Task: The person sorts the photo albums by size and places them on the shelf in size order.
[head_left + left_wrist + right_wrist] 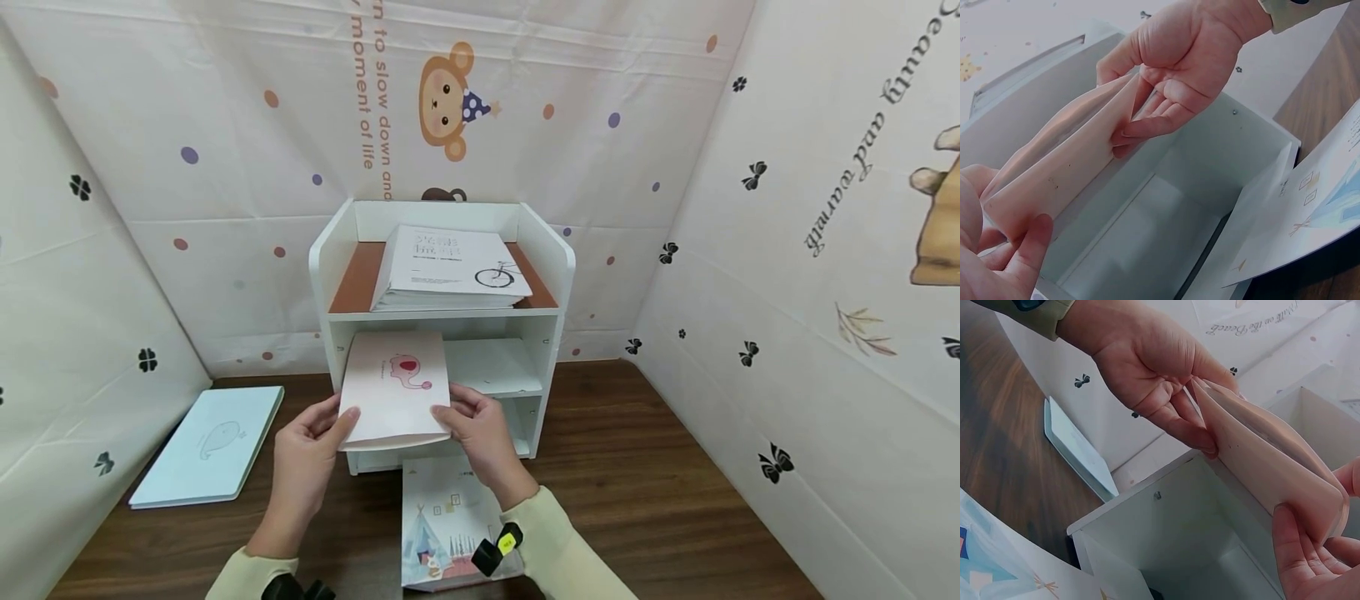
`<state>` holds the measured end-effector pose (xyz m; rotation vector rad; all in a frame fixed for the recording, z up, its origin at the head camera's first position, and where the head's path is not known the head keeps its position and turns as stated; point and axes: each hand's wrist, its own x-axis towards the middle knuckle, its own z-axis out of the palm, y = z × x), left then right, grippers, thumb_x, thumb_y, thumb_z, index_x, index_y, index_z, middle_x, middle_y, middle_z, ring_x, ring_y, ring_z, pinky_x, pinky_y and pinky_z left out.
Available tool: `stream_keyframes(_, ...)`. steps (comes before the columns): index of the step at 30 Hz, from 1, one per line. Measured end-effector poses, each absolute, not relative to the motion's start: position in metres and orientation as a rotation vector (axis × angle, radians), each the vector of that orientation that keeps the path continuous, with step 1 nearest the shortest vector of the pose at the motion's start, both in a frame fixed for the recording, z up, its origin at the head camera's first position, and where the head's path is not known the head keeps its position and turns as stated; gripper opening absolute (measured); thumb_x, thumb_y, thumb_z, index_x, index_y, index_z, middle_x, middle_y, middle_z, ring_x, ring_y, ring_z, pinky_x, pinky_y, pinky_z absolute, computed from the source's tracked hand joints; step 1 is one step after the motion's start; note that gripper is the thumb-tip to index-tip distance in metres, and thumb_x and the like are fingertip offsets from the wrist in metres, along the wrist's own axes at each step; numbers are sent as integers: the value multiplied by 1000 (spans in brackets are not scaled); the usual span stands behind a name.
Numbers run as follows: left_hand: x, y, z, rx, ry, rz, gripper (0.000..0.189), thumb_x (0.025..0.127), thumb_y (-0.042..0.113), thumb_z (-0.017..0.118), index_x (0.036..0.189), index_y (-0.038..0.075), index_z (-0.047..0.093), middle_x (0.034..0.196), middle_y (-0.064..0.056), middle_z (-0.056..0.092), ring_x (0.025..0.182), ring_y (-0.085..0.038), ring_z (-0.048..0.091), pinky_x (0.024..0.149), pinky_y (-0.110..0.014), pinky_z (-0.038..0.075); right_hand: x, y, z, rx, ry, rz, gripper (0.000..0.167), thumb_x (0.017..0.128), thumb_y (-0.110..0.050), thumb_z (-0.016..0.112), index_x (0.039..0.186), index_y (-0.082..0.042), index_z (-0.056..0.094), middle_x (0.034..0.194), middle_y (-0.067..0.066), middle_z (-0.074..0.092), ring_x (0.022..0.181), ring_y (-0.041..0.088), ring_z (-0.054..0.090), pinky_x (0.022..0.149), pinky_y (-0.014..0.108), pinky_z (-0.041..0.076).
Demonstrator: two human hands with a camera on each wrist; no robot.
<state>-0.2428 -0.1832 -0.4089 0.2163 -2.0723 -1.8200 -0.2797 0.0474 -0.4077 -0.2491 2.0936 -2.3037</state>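
- The pink notebook (393,400) was held by both hands, in front of the middle compartment (487,362) of the white shelf unit (546,258); its far end overlapped the left part of the opening. Insertion depth could not be determined.
- The left hand (307,446) pinched the left edge: thumb on the upper cover, curled fingers beneath. The gap between them matched the notebook's thickness.
- The right hand (476,425) pinched the right edge in the same manner, thumb near the near corner.
- The notebook was rectangular, with a smooth, matte cover and a red-pink elephant print (407,371). In both wrist views its covers bowed slightly apart along one edge.
- The shelf unit had smooth panels, rounded upper side corners and a brown top surface (351,283). A stack of white paper books (450,262) lay on it.
- A flat, pale blue notebook (210,446) with a whale outline lay to the left on the dark wood-grain table (637,500).
- A tent-printed cover (438,521) stood out on the near side, partly behind the right forearm.
- Creased white fabric (540,50) with printed dots lined the far side.
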Motion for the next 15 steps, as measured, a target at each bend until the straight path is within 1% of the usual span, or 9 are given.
stream_keyframes(6,-241,-189,-408,216,-2142,-1779,61,91,46,76,138,9,65,127,-19,71,89,1,68,77,-9,55,-279,48,-408,-263,2119,-2265,60,91,-24,79,143,-4,58,116,14,72,89,12,69,78,23,61)
stream_keyframes(10,-238,-195,-407,190,-2225,-1735,64,91,49,75,139,8,64,130,-18,70,92,3,66,78,-7,53,-276,51,-407,-357,2190,-2190,65,89,-28,82,145,-5,56,119,14,71,97,14,71,83,24,61)
stream_keyframes(13,-235,-201,-407,161,-2279,-1704,65,91,50,75,139,8,64,133,-16,69,94,5,64,79,-6,53,-276,54,-407,-472,2220,-2138,71,87,-25,84,147,-4,53,123,15,71,103,17,72,86,25,61)
stream_keyframes(15,-234,-205,-408,117,-2295,-1716,65,90,46,77,140,8,63,134,-17,68,95,5,64,79,-8,54,-276,56,-408,-540,2223,-2108,75,84,-21,86,148,-4,51,126,16,69,106,19,72,88,26,61)
